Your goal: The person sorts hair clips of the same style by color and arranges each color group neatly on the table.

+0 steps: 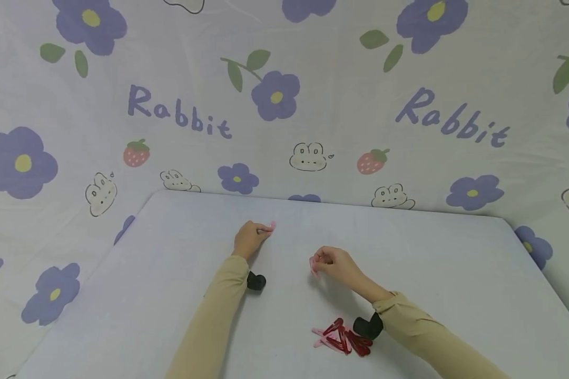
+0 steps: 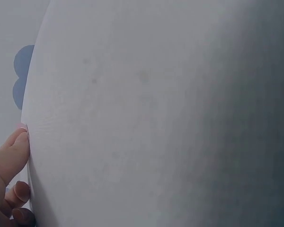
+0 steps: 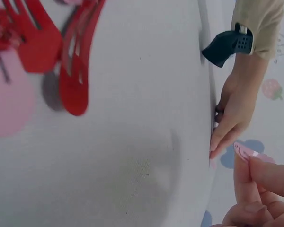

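Note:
Toward the back of the table, my left hand pinches a pink hair clip between thumb and fingers, close to the white surface. Only a small pink tip of that clip shows past the fingertips in the left wrist view. Nearer and to the right, my right hand holds another pink hair clip by thumb and forefinger. In the right wrist view this pink clip sticks out beyond the thumb. Below the right forearm lies a loose pile of red hair clips and pink hair clips, overlapping one another.
The white table ends at the back against a cloth printed with flowers, rabbits and strawberries. A black wrist camera sits on the left wrist. Another black camera on the right wrist hangs beside the clip pile.

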### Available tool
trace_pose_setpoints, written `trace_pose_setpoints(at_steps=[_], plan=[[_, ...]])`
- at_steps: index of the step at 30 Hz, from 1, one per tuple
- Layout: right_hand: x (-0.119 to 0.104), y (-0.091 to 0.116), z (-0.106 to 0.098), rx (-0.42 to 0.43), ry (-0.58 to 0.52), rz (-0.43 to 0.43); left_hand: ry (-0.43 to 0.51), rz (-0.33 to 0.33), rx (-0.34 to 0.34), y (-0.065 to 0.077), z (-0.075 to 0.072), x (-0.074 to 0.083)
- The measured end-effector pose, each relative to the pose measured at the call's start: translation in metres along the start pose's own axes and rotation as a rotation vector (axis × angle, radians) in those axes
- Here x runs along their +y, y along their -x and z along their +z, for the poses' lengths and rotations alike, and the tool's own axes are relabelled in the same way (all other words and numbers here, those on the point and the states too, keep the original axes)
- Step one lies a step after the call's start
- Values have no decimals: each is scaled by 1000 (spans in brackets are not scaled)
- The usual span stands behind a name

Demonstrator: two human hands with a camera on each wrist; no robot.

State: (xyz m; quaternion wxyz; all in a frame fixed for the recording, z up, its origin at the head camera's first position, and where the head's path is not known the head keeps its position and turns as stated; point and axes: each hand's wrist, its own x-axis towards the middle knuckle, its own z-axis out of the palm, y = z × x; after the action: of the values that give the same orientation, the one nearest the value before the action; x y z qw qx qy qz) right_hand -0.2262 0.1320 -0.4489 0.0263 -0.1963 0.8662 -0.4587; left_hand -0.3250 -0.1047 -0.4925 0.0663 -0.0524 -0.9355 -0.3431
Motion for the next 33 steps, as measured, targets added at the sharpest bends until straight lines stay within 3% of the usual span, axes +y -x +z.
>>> trace_pose_setpoints(at_steps=[6, 12, 21, 33], plan=[[7, -19, 8, 25, -49, 85, 5, -8, -15, 1, -2, 1], [9, -39, 14, 74, -80, 103, -2, -4, -19, 0, -2, -1], [15, -66, 24, 202, -203, 302, 12, -1, -33, 0, -2, -4], [21, -102, 40, 297, -168, 336, 21, -21, -19, -3, 0, -7]])
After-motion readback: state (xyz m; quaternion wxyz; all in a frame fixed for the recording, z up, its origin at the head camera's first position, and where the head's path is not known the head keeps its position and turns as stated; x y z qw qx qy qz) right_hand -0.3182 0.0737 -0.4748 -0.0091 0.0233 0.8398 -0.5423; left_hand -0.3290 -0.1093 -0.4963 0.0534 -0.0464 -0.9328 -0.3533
